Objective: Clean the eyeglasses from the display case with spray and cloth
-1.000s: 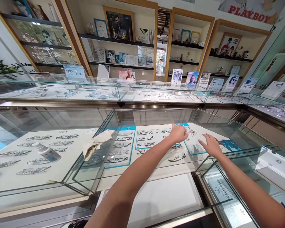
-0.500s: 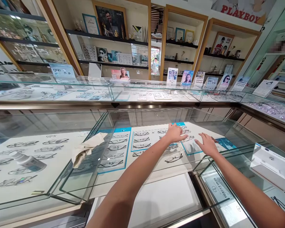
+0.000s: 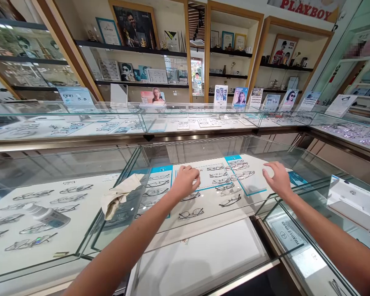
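Note:
My left hand (image 3: 185,181) is over the middle of the display tray in the glass case, its fingers curled in toward the thumb, with nothing visible in them. My right hand (image 3: 277,179) hangs above the tray's right part, fingers bent and thumb apart, holding nothing. Between the hands lie rows of eyeglasses (image 3: 230,200) on white and blue-edged boards. Round-lensed glasses (image 3: 191,213) lie near the tray's front edge. My left forearm and hand hide part of the glasses on the left side.
A crumpled beige cloth (image 3: 121,195) and a white spray bottle (image 3: 47,215) rest on the glass at left. An open white box (image 3: 351,201) stands at right. Behind runs another glass counter (image 3: 117,137) with upright cards. Glass edges surround the tray.
My left hand has moved left across the tray and its fingers have curled in. My right hand stays at the right, its fingers more bent. The view has shifted slightly.

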Action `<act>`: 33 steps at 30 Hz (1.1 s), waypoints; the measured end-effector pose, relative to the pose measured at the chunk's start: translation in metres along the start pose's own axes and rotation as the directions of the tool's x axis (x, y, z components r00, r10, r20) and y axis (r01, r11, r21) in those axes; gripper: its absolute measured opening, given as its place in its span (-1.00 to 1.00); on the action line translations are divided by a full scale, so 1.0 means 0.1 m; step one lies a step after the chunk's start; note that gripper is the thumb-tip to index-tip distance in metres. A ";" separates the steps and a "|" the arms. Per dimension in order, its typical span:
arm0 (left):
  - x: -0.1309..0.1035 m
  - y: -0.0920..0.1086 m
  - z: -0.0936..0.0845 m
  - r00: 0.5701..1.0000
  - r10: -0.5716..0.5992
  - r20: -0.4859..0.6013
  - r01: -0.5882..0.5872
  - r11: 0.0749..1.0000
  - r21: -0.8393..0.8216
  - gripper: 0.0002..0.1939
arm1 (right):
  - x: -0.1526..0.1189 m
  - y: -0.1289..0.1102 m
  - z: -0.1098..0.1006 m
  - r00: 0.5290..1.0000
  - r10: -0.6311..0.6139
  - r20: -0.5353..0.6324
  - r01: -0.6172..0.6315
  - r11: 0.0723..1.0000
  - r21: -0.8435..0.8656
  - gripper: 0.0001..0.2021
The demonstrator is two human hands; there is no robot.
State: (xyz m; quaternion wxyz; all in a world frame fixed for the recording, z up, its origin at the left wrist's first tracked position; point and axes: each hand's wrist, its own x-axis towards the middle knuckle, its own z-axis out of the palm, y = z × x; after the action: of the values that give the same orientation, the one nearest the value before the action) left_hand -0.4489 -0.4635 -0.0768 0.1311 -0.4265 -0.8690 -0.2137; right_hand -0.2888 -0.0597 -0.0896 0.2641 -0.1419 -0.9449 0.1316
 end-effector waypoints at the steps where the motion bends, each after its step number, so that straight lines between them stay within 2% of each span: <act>1: -0.11 -0.13 -0.05 0.999 -0.041 0.002 0.041 0.999 -0.006 -0.81 | -0.11 -0.23 -0.11 0.999 -0.041 -0.033 0.042 0.999 0.024 -0.55; 2: -0.20 -0.26 -0.10 0.996 -0.084 0.004 0.084 0.996 -0.016 -0.80 | -0.25 -0.51 -0.19 0.985 -0.171 -0.012 0.171 0.981 0.095 -0.57; 3: -0.26 -0.36 -0.13 0.992 -0.130 0.006 0.130 0.991 -0.031 -0.80 | -0.41 -0.81 -0.22 0.937 -0.343 0.063 0.326 0.926 0.193 -0.60; 4: -0.30 -0.44 -0.14 0.984 -0.177 0.007 0.177 0.983 -0.049 -0.81 | -0.59 -1.11 -0.21 0.838 -0.525 0.152 0.469 0.833 0.293 -0.64; 5: -0.33 -0.50 -0.15 0.975 -0.222 0.008 0.222 0.973 -0.071 -0.81 | -0.77 -1.40 -0.15 0.703 -0.677 0.218 0.582 0.724 0.372 -0.67; 7: -0.35 -0.58 -0.16 0.955 -0.297 0.013 0.296 0.947 -0.122 -0.81 | -1.08 -1.86 0.12 0.449 -0.844 0.292 0.710 0.536 0.457 -0.68; 8: -0.35 -0.60 -0.16 0.946 -0.324 0.016 0.322 0.935 -0.149 -0.80 | -1.20 -2.02 0.30 0.358 -0.877 0.320 0.738 0.476 0.478 -0.67; 9: -0.35 -0.62 -0.16 0.939 -0.344 0.018 0.341 0.924 -0.175 -0.79 | -1.27 -2.13 0.51 0.312 -0.881 0.356 0.750 0.458 0.476 -0.67; 10: -0.36 -0.64 -0.16 0.933 -0.359 0.019 0.355 0.914 -0.197 -0.78 | -1.32 -2.18 0.71 0.286 -0.872 0.398 0.754 0.461 0.468 -0.68; 12: -0.37 -0.69 -0.16 0.924 -0.382 0.016 0.375 0.897 -0.232 -0.76 | -1.32 -2.20 1.10 0.266 -0.846 0.461 0.758 0.479 0.442 -0.72; 14: -0.38 -0.74 -0.15 0.916 -0.401 0.008 0.390 0.886 -0.252 -0.74 | -1.27 -2.16 1.41 0.282 -0.833 0.476 0.754 0.499 0.426 -0.76; 17: -0.36 -0.81 -0.13 0.907 -0.421 -0.006 0.404 0.876 -0.265 -0.74 | -1.13 -2.13 1.75 0.345 -0.806 0.482 0.733 0.552 0.399 -0.77; 19: -0.33 -0.83 -0.12 0.900 -0.435 -0.015 0.416 0.869 -0.267 -0.76 | -0.99 -2.13 1.96 0.417 -0.768 0.486 0.696 0.614 0.372 -0.79; 24: -0.25 -0.84 -0.10 0.879 -0.476 -0.038 0.451 0.853 -0.262 -0.79 | -0.42 -2.05 2.46 0.669 -0.591 0.451 0.507 0.807 0.303 -0.81; 28: -0.23 -0.86 -0.11 0.859 -0.509 -0.053 0.479 0.836 -0.269 -0.82 | 0.24 -1.70 2.70 0.888 -0.316 0.335 0.228 0.934 0.276 -0.75; 30: -0.23 -0.88 -0.11 0.851 -0.523 -0.051 0.490 0.825 -0.281 -0.83 | 0.60 -1.42 2.72 0.968 -0.114 0.222 0.047 0.957 0.286 -0.73; 31: -0.23 -0.89 -0.11 0.847 -0.529 -0.046 0.495 0.819 -0.290 -0.83 | 0.79 -1.25 2.70 0.987 -0.003 0.161 -0.047 0.953 0.301 -0.72; 33: -0.24 -0.91 -0.11 0.841 -0.540 -0.033 0.506 0.806 -0.306 -0.84 | 1.12 -0.91 2.62 0.973 0.224 0.059 -0.230 0.909 0.347 -0.68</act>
State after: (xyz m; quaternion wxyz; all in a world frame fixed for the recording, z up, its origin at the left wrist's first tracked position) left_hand -0.5064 -0.5344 -0.1004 0.0555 -0.1710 -0.9033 -0.3895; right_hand -0.5387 -0.1515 -0.2248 0.2597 -0.2000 -0.8855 0.3293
